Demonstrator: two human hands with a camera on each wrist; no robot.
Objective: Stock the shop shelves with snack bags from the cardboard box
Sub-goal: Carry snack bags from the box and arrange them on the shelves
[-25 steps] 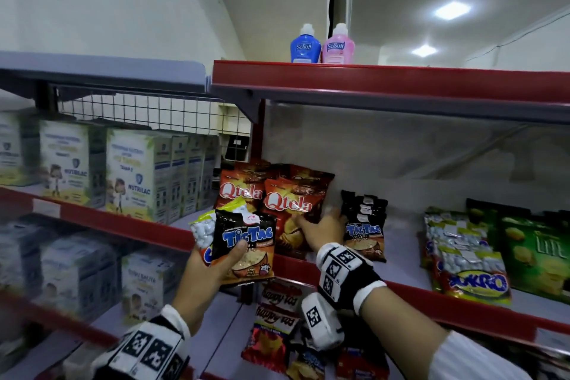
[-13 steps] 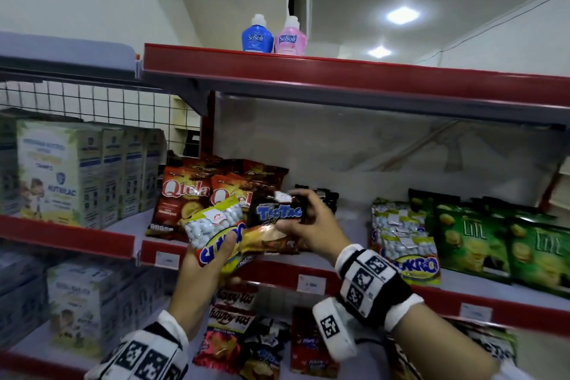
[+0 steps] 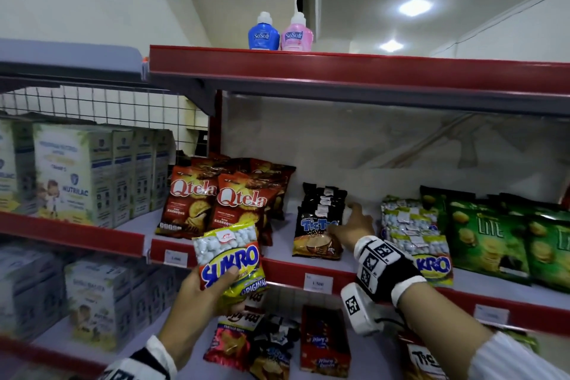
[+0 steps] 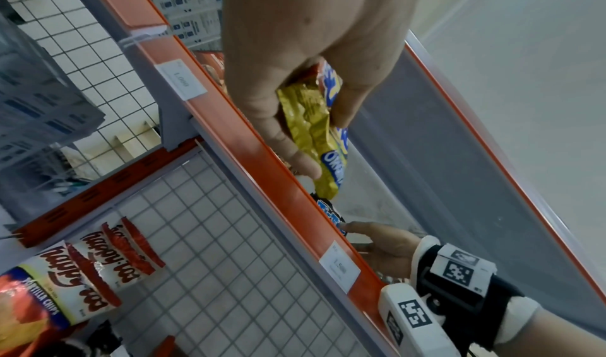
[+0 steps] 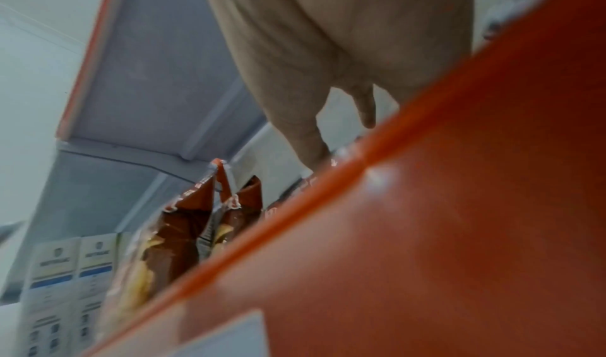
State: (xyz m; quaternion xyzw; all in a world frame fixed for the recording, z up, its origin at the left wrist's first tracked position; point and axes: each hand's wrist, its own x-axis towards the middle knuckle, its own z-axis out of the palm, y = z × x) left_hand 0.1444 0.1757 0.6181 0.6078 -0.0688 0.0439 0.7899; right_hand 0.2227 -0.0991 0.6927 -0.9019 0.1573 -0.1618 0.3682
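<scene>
Moved since half a second ago: black snack bag [image 3: 319,236] has left the right hand and now stands at the near end of its row on the shelf [image 3: 348,271]; the left hand keeps its yellow bag.
Shelf layout: red bags [image 3: 216,203] on the left, black row in the middle, row of matching yellow bags [image 3: 413,231] to the right, green bags [image 3: 493,237] far right.
Key relation: yellow bag [image 3: 229,259] is held upright, long axis vertical, near and left of the shelf edge; its matching row lies well to the right, past the black row and the right arm.
Nearer hand: the right one sits between the black row and the matching row, so it looks nearer the target.
Right hand [image 3: 351,227]: fingers straight, touching the black bag's side, holding nothing.
Left hand [image 3: 200,302]: thumb and fingers grip the yellow bag's lower half.
Likely next: carry or pass the yellow bag rightwards.
</scene>
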